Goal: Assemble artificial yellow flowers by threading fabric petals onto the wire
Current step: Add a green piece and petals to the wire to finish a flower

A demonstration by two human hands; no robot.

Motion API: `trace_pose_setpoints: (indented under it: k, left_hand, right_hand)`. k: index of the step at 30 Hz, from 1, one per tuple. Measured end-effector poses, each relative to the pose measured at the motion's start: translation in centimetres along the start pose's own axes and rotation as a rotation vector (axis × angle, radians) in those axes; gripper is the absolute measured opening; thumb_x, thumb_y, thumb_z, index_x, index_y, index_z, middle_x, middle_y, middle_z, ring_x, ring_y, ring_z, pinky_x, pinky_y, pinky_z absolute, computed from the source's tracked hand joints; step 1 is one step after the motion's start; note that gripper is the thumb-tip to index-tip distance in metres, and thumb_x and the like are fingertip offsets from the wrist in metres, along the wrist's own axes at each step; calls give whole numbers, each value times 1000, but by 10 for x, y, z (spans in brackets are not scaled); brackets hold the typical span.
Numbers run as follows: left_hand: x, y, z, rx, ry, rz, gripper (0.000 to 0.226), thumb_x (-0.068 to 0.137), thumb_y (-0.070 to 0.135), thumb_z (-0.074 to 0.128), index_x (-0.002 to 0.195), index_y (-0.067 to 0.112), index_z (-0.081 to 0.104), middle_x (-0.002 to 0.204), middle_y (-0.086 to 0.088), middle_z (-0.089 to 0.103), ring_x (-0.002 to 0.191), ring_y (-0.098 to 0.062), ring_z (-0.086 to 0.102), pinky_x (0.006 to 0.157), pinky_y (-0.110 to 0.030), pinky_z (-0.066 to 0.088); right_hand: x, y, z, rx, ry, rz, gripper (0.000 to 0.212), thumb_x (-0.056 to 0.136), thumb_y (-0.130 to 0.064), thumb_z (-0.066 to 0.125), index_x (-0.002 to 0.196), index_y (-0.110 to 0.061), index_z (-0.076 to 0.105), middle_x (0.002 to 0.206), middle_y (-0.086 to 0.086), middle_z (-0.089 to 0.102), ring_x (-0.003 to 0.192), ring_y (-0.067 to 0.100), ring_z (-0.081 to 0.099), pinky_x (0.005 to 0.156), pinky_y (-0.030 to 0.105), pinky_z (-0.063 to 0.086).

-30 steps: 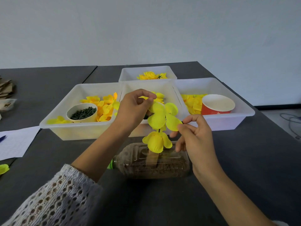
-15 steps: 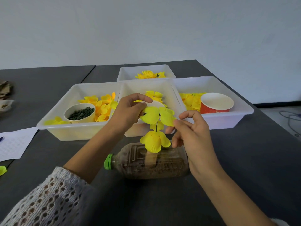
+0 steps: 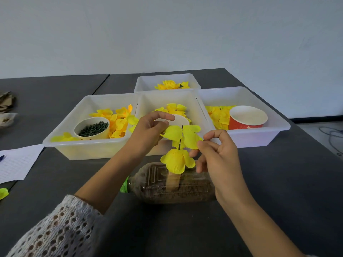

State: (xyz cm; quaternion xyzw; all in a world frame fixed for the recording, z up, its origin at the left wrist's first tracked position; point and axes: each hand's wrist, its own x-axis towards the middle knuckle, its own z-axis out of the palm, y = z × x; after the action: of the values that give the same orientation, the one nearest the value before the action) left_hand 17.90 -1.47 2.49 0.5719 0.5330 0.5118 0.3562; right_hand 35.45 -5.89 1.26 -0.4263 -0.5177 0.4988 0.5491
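A thin dark wire (image 3: 179,144) stands upright out of a plastic bottle (image 3: 172,184) that lies on its side, filled with brown grit. A yellow petal layer (image 3: 176,160) sits low on the wire. Higher up, a second yellow petal piece (image 3: 182,135) is threaded on, with the wire tip poking through its middle. My left hand (image 3: 148,130) pinches the left edge of this upper piece. My right hand (image 3: 217,154) pinches its right edge between thumb and forefinger.
Several white trays (image 3: 89,151) stand behind the bottle with loose yellow petals (image 3: 118,119). The left tray holds a paper cup of dark green bits (image 3: 91,127); the right one holds a red cup (image 3: 247,117). Lined paper (image 3: 16,162) lies at the left.
The upper petal piece has come down the wire, whose tip now shows through its centre. Both hands have lowered with it.
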Motion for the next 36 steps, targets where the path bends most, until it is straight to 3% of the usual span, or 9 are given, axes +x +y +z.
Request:
trace_pose_setpoints:
  k: [4,8,11,18,22,26,29,32,36]
  left_hand:
    - [-2,-6,-3,63,17,21,20,98,-3,47,103,4,65,50,9,44,39,-3,34,43,-9,32]
    - [-11,-18,-5,196,-17,77,18,97,2,51,106,12,62,47,11,40,50,-10,34,56,-24,31]
    - [-14,-27,-4,278,-40,123,17,97,5,54,107,16,60,56,-2,39,57,-16,33,58,-30,30]
    - [-19,-44,1,284,-137,120,17,97,3,54,104,17,58,48,13,48,45,-3,40,47,-8,35]
    - [-16,-45,-8,262,-129,100,14,100,13,52,101,25,60,55,6,45,52,-11,39,50,-25,38]
    - [-13,-35,-21,339,-64,152,11,102,24,49,101,23,60,53,5,48,51,-9,41,53,-30,34]
    - [-10,-21,-28,282,-30,170,12,101,22,49,102,20,61,54,3,46,54,-11,41,54,-29,33]
    - [-7,-6,-31,229,-21,187,13,101,22,49,102,19,62,55,2,43,55,-13,38,53,-28,29]
    - [-7,6,-36,184,-28,176,14,101,18,50,102,17,64,55,0,42,54,-10,38,49,-20,29]
  right_hand:
    - [-4,14,-5,-101,6,55,9,95,-7,54,94,-15,49,62,5,66,38,13,46,41,23,42]
    - [-11,23,-3,-223,-7,39,18,92,-4,54,90,-21,48,58,2,61,40,6,47,41,19,39]
    - [-13,24,-1,-400,-11,-26,23,89,-4,55,87,-24,45,61,-1,59,46,3,50,43,15,36]
    - [-21,23,2,-782,-92,-137,29,91,-15,57,82,-32,35,66,-4,53,57,9,50,46,21,32]
    - [-11,12,-10,-802,-202,-61,21,92,-35,58,89,-34,37,67,-7,56,57,5,52,49,19,36]
    - [46,-12,-42,-779,-16,-292,13,89,-31,56,82,-30,45,55,-7,57,50,7,52,48,17,40]
    - [129,-21,-61,-1036,94,-319,8,88,-15,52,87,-22,55,72,-2,62,72,19,57,62,32,45]
    - [193,-8,-62,-1462,-193,-141,17,84,-11,58,101,-13,61,101,9,65,94,28,57,76,33,47]
    - [226,13,-48,-1903,-478,-72,27,84,-33,65,102,-14,58,98,3,60,89,25,54,76,31,40]
